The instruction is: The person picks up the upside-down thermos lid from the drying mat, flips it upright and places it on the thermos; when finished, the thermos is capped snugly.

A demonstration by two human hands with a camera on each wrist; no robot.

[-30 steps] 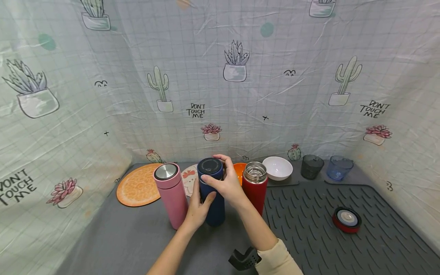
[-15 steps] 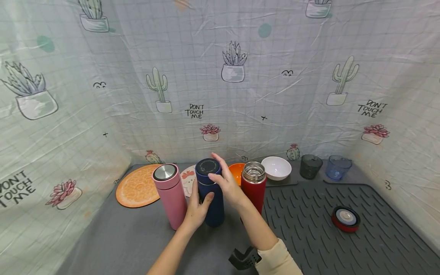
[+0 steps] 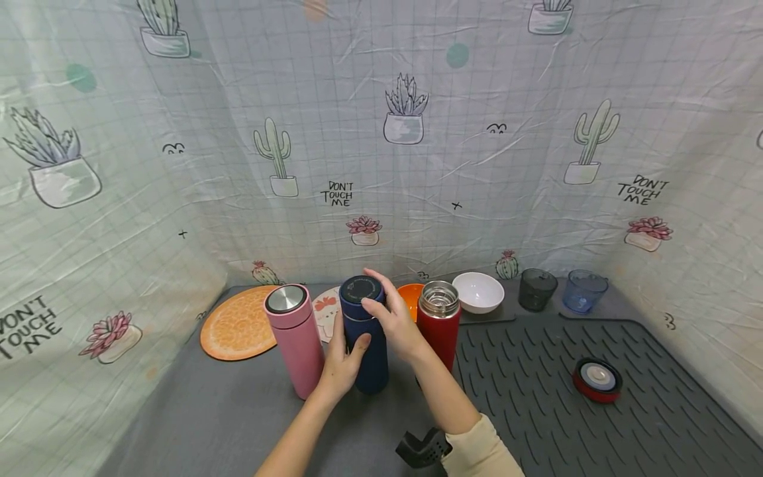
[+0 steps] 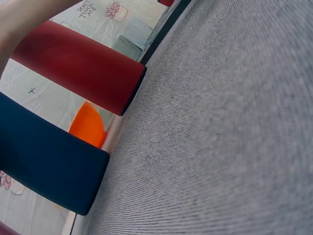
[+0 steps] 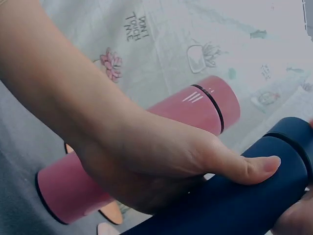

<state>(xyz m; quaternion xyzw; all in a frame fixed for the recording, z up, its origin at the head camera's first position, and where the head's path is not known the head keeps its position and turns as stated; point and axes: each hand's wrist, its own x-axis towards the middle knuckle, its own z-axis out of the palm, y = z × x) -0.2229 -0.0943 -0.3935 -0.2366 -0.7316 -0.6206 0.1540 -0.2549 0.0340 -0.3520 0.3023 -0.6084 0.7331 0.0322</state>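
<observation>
Right forearm (image 3: 444,391) partly covered by cream sleeve (image 3: 484,449), cloth softly creased, cuff edge plain. Matte-black angular device (image 3: 420,452) seen just beside cuff: blocky, notched in outline, small round holes set into one face, fastening hidden from view. Left forearm (image 3: 298,430) shown bare, slim. Left hand (image 3: 344,366) and right hand (image 3: 401,324) likewise bare, fingers slender. Left thumbnail (image 5: 272,164) trimmed short, rounded at tip.

The middle bottle (image 3: 372,361) is showing dark blue, the left bottle (image 3: 301,354) pink, the right bottle (image 3: 441,331) red. The round mat (image 3: 237,324) is displaying an orange-slice print, while the curtain (image 3: 334,99) is carrying potted plants and black lettering over a pale grid.
</observation>
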